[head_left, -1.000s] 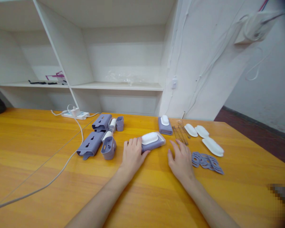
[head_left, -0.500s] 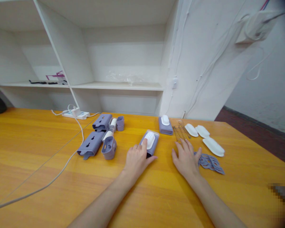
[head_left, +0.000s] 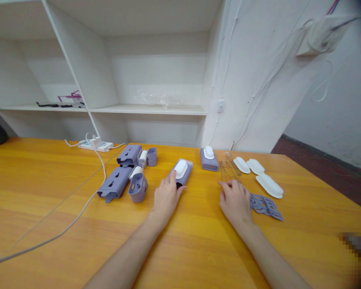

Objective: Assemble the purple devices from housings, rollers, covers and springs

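Note:
A purple case with a white oval cover on top lies in the middle of the table. My left hand grips its near end, fingers along the left side and top, thumb at the near right corner. To the right, my right hand rests at the near edge of a group of thin metal springs, thumb and fingertips brought together; whether a spring is between them cannot be made out. Beside that hand, flat purple cut-out pieces lie stacked, partly behind its edge.
Another purple case with a white cover stands behind. Several white oval covers lie at right. At left are two purple cases, small purple cups and white cylinders. A power strip and long cable cross the left side.
My left hand and the purple case have shifted left and slightly away from me. My right hand's spread fingers have drawn together by the springs.

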`<state>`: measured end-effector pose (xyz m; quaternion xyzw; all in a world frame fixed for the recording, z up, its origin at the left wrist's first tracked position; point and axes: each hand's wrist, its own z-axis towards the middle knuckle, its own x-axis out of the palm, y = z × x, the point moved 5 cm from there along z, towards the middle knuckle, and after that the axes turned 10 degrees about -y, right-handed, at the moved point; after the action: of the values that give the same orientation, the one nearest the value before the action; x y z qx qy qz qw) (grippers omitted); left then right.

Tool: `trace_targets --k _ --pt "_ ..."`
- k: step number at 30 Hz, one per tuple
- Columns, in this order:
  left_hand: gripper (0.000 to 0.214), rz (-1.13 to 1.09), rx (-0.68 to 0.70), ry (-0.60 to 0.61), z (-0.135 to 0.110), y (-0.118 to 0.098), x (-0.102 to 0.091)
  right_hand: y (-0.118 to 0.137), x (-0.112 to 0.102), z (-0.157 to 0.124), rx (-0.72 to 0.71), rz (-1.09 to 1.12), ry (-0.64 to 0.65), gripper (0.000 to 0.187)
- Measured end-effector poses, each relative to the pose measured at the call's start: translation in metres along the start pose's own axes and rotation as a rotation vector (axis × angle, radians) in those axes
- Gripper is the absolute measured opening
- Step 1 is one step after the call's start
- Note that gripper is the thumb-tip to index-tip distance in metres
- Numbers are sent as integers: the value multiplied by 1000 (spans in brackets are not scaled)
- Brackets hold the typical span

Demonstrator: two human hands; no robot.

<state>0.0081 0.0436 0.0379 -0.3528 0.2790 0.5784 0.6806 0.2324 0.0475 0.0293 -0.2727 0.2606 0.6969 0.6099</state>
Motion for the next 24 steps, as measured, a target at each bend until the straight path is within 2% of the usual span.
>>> trace_targets --k 4,7,14,19,24 --pt "58 -12 1 -28 1 3 -2 -4 4 1 -19 34 24 33" --pt "61 -11 10 -61 0 1 -6 -4 2 1 -31 91 -18 31" --pt "60 13 59 -160 -1 -9 -16 0 -14 1 -24 234 -238 29" --pt "59 -14 101 -168 -3 -13 -17 -1 -22 0 6 270 -354 25" --pt "54 -76 187 -160 -5 -21 -21 -5 -31 1 94 295 -479 20"
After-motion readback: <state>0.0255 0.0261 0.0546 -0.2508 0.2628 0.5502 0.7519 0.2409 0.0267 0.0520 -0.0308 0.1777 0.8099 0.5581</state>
